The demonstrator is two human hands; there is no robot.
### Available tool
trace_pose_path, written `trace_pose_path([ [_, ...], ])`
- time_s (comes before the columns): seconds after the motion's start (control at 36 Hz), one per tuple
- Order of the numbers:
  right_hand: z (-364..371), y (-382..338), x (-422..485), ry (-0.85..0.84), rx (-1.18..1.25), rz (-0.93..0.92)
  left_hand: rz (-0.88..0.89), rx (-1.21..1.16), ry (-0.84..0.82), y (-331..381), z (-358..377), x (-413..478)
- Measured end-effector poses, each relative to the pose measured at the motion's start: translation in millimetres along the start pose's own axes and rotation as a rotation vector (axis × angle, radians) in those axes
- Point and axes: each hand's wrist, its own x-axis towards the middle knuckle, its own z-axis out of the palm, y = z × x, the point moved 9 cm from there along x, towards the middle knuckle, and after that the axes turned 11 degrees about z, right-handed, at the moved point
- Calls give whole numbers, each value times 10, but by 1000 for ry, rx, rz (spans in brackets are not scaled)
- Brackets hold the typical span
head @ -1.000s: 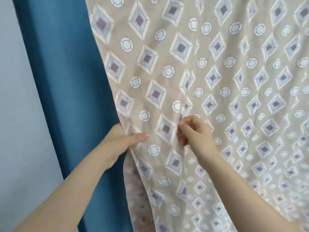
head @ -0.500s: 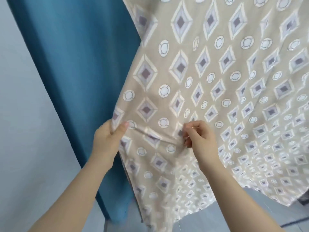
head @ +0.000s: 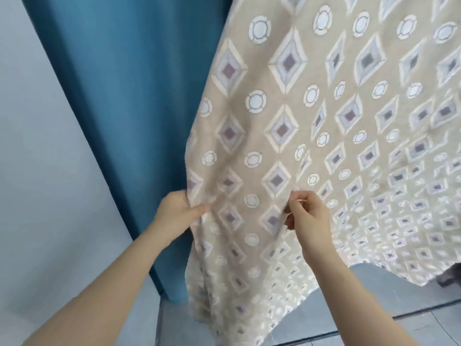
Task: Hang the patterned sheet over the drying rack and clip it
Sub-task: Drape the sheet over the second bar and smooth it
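The patterned sheet, beige with white rings and purple-centred diamonds, hangs down from above and fills the right of the head view. Its lower part flares out toward me and its bottom hem floats above the floor. My left hand grips the sheet's left edge, thumb on the front. My right hand pinches a fold of the fabric a short way to the right, at about the same height. The drying rack and any clips are out of view.
A blue curtain hangs right behind the sheet's left edge. A pale wall lies to the left. Grey floor shows below the hem, with a dark object at the right edge.
The sheet has swung to the right and out from the curtain, and its lower hem and the floor have come into view. Both hands keep their hold and sit lower in the frame.
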Motion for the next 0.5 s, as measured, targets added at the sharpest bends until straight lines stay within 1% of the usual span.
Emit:
trace_pose_path([
  [0.03, 4, 35, -9, 0, -4, 7, 24, 5, 144, -19, -140, 0],
  [0.06, 8, 78, -16, 1, -6, 16, 37, -44, 263, -38, -254, -19],
  [0.08, 9, 125, -21, 2, -9, 26, 51, -112, 299, -100, -303, -21],
  [0.11, 7, 173, -26, 3, -16, 38, 38, -167, 264, -137, -269, -29],
  [0.14, 4, 217, -29, 6, -24, 50, 10, -167, 149, -205, -154, -29],
  [0.17, 5, 259, -24, 8, -30, 62, -20, -119, 13, -260, -15, -66],
  [0.19, 7, 296, -21, 9, -37, 75, -23, -35, -51, -351, 45, -96],
  [0.22, 14, 332, -19, 7, -45, 87, -30, 14, -31, -383, 33, -113],
  [0.28, 32, 379, -15, 4, -59, 104, -10, 41, 198, -388, -157, -127],
  [0.31, 38, 390, -16, 3, -67, 110, -1, 6, 270, -422, -219, -122],
  [0.33, 42, 397, -16, 4, -78, 112, -15, -20, 275, -411, -216, -118],
  [0.39, 48, 393, -10, 9, -100, 109, -69, -6, 83, -454, -36, -93],
  [0.42, 52, 384, -5, 10, -107, 105, -74, 31, 26, -483, 12, -90],
  [0.44, 55, 376, -4, 10, -109, 103, -68, 71, 30, -503, 0, -89],
  [0.5, 55, 355, 1, 14, -96, 97, -41, 77, 175, -497, -143, -67],
])
